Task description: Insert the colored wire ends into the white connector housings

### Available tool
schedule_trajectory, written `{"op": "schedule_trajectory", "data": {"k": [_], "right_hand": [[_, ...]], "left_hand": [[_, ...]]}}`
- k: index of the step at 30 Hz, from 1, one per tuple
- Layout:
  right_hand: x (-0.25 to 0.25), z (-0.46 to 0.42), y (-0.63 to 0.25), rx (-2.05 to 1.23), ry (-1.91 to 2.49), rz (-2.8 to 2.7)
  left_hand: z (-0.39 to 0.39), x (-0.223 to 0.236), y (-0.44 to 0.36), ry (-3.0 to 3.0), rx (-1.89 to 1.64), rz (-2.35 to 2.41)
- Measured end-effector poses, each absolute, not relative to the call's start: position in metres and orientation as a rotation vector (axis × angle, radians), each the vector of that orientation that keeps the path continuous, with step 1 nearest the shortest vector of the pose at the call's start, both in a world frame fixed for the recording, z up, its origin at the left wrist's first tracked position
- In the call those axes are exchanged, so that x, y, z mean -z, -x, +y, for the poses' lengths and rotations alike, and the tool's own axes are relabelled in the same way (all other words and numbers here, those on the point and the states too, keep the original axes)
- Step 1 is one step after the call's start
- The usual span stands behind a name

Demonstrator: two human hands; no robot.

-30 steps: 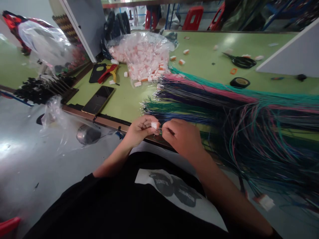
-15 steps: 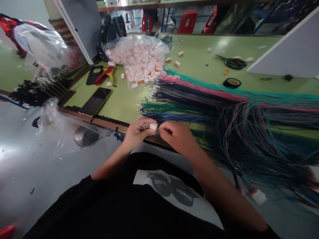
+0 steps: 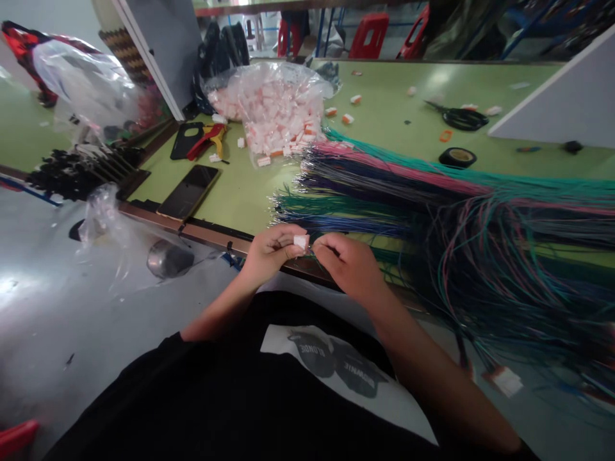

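Between the thumb and fingers of my left hand (image 3: 271,255) is a small white connector housing (image 3: 301,242), held just over the table's front edge. My right hand (image 3: 346,261) is pinched close beside the housing's right end, on what looks like a thin wire, mostly hidden by the fingers. Just beyond both hands lie bundles of wires with metal terminal tips: blue wires (image 3: 355,223), green wires (image 3: 327,203), grey wires (image 3: 355,173), pink wires (image 3: 413,168) and teal wires (image 3: 384,150). They run off to the right.
A clear plastic bag of white and orange housings (image 3: 283,109) stands behind the wire tips. To the left are a phone (image 3: 188,192) and red-yellow pliers (image 3: 207,142). Black tape (image 3: 457,157) and scissors (image 3: 461,118) lie at the back right. Finished-looking connectors (image 3: 507,381) hang off the front edge.
The view has shifted slightly, so everything sits a little further right. Both hands keep nearly the same pose around the connector housing, with a small gap still between them.
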State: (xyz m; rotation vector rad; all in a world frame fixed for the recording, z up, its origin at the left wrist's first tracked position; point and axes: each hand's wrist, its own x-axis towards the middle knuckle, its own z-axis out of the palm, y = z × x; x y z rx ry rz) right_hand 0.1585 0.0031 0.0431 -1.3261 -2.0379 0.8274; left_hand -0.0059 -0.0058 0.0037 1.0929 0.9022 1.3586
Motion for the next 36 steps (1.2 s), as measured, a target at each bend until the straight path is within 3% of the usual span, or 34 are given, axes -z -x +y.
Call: {"op": "schedule_trajectory", "data": {"k": [14, 36], "right_hand": [[-0.0393, 0.0023, -0.151, -0.764, 1.389, -2.047], [-0.0483, 0.0098, -0.1583, -0.992, 1.283, -2.056]], "left_hand": [[-0.0076, -0.005, 0.005, -1.092, -1.392, 0.895], [-0.0052, -0.0044, 0.006, -1.101, -1.364, 0.808]]}}
